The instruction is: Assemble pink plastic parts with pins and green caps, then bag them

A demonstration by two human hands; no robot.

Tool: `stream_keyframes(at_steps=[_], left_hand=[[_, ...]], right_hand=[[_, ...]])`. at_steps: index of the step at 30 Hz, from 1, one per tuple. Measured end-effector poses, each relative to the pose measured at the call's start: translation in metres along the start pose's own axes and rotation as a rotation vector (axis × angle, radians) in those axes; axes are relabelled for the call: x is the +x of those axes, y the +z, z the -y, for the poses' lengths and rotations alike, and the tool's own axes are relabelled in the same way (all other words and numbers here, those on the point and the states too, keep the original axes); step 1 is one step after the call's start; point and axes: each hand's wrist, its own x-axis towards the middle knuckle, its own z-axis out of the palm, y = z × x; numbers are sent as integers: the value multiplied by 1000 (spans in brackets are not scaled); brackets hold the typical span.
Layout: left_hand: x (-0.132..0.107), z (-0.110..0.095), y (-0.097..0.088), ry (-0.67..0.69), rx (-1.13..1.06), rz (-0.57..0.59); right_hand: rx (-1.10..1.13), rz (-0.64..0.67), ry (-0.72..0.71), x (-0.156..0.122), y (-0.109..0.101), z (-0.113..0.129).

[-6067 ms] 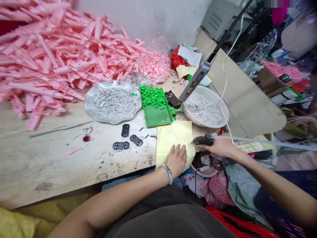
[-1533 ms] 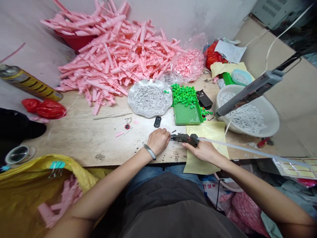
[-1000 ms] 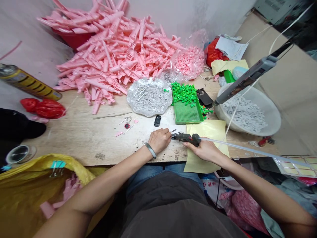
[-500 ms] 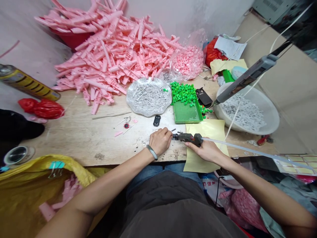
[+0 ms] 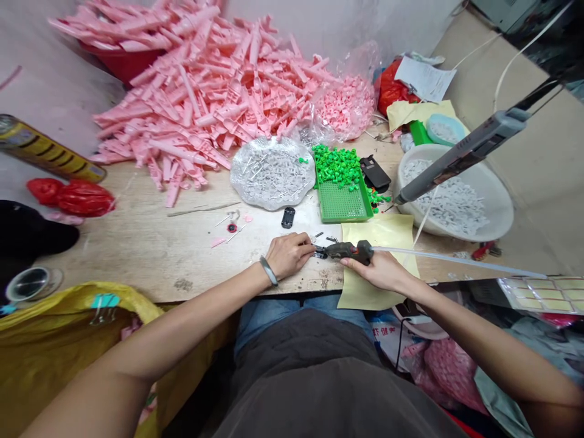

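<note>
Hot-glue gun [image 5: 349, 250] is being gripped in the right hand [image 5: 381, 271], its nozzle meeting a small dark part [image 5: 320, 252] that the left hand [image 5: 288, 255] is pinching, just below the green perforated tray [image 5: 342, 207]. One black plate [image 5: 288, 217] is lying left of the tray; pink plastic mouldings [image 5: 191, 115] are lying heaped beyond it.

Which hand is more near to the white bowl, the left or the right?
Right. The right hand sits below and left of the bowl; the left hand lies farther left.

The left hand [image 5: 288, 255] curls just beside the nose of the glue gun [image 5: 349, 250], apparently pinching something small, while the right hand [image 5: 382, 271] wraps firmly around its handle.
</note>
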Motion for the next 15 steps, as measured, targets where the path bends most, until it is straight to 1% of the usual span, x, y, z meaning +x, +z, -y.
stream_keyframes(at_steps=[4, 8, 12, 15], left_hand=[[-1, 9, 2, 112, 3, -50], [-1, 15, -1, 193, 1, -30], [-1, 13, -4, 202, 26, -8], [-3, 6, 0, 157, 40, -47]], right_hand=[[21, 56, -34, 0, -2, -2], [60, 76, -59, -1, -2, -3], [74, 53, -61, -3, -2, -6], [76, 29, -45, -3, -3, -6]])
